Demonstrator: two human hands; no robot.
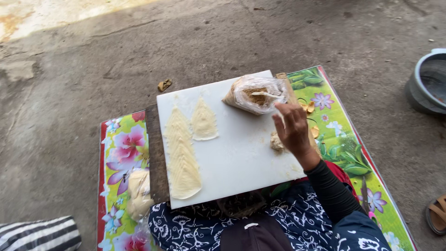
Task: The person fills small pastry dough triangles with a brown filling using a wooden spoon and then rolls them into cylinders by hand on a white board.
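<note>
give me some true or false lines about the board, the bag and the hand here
1. Two pale triangular dough sheets lie on the white cutting board. True.
2. The right hand rests on the dough sheets. False: it is at the board's right side, near the plastic bag.
3. The bag holds brown powder and a white spoon. True.
4. The board lies on bare concrete. False: it lies on a floral mat.
5. The left hand holds the bag. False: no left hand shows.

The person wore a tight black sleeve [331, 186] reaching the wrist of the right hand [293, 130], over dark navy clothing [195, 227] printed with white floral swirls, with red cloth [341, 173] beneath.
</note>
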